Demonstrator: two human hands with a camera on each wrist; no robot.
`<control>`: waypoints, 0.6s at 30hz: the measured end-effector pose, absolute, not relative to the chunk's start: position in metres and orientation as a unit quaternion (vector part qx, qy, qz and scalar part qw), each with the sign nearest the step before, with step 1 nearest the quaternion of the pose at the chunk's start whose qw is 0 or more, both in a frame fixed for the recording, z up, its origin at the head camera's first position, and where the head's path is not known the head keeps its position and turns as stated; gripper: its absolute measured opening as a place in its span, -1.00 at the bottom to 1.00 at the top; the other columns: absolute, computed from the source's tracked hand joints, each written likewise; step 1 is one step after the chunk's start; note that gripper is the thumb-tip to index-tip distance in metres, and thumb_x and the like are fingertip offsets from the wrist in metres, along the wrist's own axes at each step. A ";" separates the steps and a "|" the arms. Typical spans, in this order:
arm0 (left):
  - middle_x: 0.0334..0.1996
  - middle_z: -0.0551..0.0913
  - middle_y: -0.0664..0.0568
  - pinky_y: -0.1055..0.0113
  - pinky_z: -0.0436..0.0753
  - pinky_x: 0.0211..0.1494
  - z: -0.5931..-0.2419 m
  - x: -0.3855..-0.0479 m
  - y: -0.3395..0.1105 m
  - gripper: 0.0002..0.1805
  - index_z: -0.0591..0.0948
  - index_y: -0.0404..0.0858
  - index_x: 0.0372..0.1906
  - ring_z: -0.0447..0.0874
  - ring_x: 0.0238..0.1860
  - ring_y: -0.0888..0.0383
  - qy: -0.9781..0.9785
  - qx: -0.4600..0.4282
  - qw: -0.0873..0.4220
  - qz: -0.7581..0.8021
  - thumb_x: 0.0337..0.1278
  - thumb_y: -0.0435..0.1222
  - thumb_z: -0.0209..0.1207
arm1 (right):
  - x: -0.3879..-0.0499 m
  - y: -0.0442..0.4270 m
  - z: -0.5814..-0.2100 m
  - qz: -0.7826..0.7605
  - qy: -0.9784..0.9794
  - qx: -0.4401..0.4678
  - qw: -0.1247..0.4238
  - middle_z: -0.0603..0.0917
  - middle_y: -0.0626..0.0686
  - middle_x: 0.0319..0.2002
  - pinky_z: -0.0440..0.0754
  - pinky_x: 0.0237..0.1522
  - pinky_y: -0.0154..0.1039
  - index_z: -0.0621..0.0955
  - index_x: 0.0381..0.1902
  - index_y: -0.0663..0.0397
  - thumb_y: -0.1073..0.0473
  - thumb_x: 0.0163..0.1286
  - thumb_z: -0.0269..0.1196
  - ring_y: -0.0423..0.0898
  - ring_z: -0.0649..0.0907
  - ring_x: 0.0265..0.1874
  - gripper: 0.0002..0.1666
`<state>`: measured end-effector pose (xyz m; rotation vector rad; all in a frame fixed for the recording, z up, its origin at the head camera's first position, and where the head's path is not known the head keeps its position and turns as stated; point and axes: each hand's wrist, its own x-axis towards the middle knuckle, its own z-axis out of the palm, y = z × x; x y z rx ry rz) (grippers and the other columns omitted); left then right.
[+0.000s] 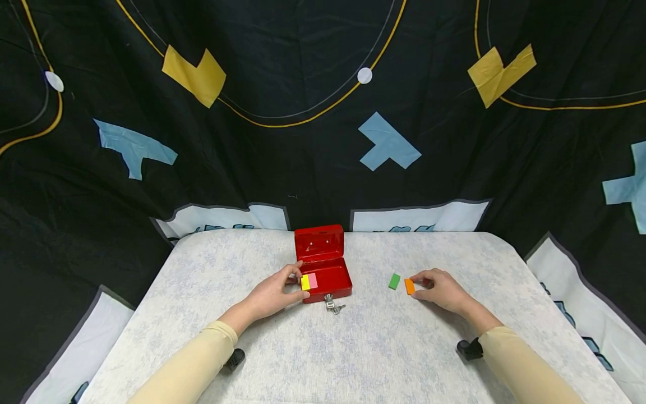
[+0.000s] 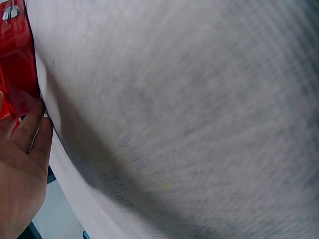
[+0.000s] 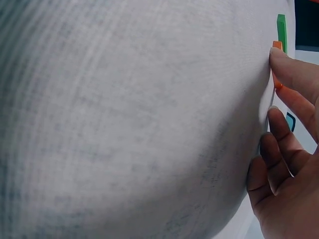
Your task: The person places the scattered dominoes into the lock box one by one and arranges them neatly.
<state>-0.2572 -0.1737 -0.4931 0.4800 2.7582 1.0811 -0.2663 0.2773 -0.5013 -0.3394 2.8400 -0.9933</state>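
Note:
A red cash box [image 1: 327, 275] stands with its lid [image 1: 319, 243] raised. Inside, along its left side, lie a yellow block [image 1: 305, 282] and a pink block [image 1: 313, 280]. My left hand [image 1: 272, 292] holds the box's left side, thumb at the front corner and fingers farther back. In the left wrist view, fingertips touch the red wall. With thumb and index finger, my right hand [image 1: 441, 289] pinches an orange block [image 1: 409, 287] at the table surface; its other fingers are curled in the right wrist view. A green block [image 1: 394, 281] lies just left of the orange one.
Keys [image 1: 336, 308] hang from the lock at the box's front. A pale patterned cloth covers the table [image 1: 363, 353]. Behind it hangs a black curtain [image 1: 303, 168] with yellow and blue patches. Black wrist devices [image 1: 470, 349] sit beneath the forearms.

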 end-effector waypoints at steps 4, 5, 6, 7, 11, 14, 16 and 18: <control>0.55 0.27 0.18 -0.03 0.52 0.19 -0.493 -0.257 -0.174 -0.55 0.48 0.01 0.03 0.55 0.24 0.11 0.917 0.159 0.071 0.358 0.19 0.07 0.38 | -0.266 0.277 -0.501 -0.318 0.939 -0.118 0.052 0.61 0.02 -0.15 0.54 -0.13 -0.07 0.70 0.13 0.11 0.09 0.30 0.47 -0.04 0.52 -0.18 -0.53; 0.55 0.27 0.18 -0.02 0.52 0.20 -0.493 -0.257 -0.174 -0.55 0.48 0.01 0.03 0.55 0.24 0.11 0.917 0.159 0.072 0.358 0.19 0.07 0.38 | -0.266 0.277 -0.500 -0.314 0.940 -0.122 0.049 0.61 0.01 -0.16 0.54 -0.13 -0.07 0.70 0.12 0.11 0.09 0.30 0.47 -0.04 0.52 -0.19 -0.54; 0.55 0.27 0.18 -0.02 0.52 0.20 -0.493 -0.257 -0.174 -0.55 0.48 0.01 0.03 0.55 0.24 0.12 0.917 0.160 0.071 0.358 0.19 0.07 0.38 | -0.266 0.277 -0.500 -0.308 0.942 -0.127 0.046 0.60 0.01 -0.17 0.53 -0.13 -0.07 0.70 0.12 0.11 0.09 0.30 0.47 -0.05 0.52 -0.19 -0.54; 0.55 0.27 0.17 -0.01 0.52 0.20 -0.493 -0.257 -0.174 -0.55 0.48 0.00 0.03 0.55 0.24 0.12 0.917 0.160 0.071 0.358 0.19 0.07 0.38 | -0.266 0.277 -0.500 -0.305 0.943 -0.130 0.044 0.60 0.00 -0.18 0.53 -0.14 -0.08 0.70 0.11 0.11 0.09 0.30 0.47 -0.05 0.51 -0.20 -0.54; 0.55 0.27 0.17 -0.01 0.52 0.20 -0.494 -0.257 -0.174 -0.55 0.47 0.00 0.03 0.56 0.24 0.12 0.917 0.163 0.069 0.359 0.19 0.07 0.39 | -0.266 0.276 -0.501 -0.291 0.946 -0.139 0.038 0.57 -0.03 -0.23 0.47 -0.19 -0.10 0.68 0.07 0.11 0.08 0.29 0.48 -0.07 0.47 -0.25 -0.57; 0.55 0.28 0.16 0.00 0.53 0.18 -0.494 -0.258 -0.174 -0.55 0.48 0.00 0.03 0.56 0.24 0.12 0.916 0.162 0.069 0.360 0.19 0.06 0.39 | -0.267 0.275 -0.502 -0.289 0.947 -0.137 0.037 0.54 -0.05 -0.29 0.41 -0.22 -0.12 0.67 0.01 0.12 0.07 0.28 0.49 -0.08 0.44 -0.28 -0.59; 0.55 0.28 0.16 -0.01 0.53 0.18 -0.494 -0.258 -0.174 -0.55 0.48 0.00 0.04 0.56 0.24 0.12 0.916 0.161 0.069 0.361 0.19 0.07 0.39 | -0.267 0.274 -0.501 -0.292 0.946 -0.136 0.039 0.53 -0.05 -0.32 0.40 -0.24 -0.14 0.66 -0.03 0.13 0.07 0.27 0.49 -0.08 0.44 -0.31 -0.60; 0.55 0.28 0.16 -0.01 0.53 0.19 -0.494 -0.258 -0.174 -0.54 0.48 0.01 0.04 0.55 0.23 0.13 0.916 0.160 0.070 0.361 0.19 0.06 0.39 | -0.268 0.273 -0.499 -0.300 0.944 -0.132 0.044 0.53 -0.05 -0.35 0.39 -0.28 -0.16 0.64 -0.05 0.14 0.09 0.27 0.49 -0.09 0.45 -0.34 -0.61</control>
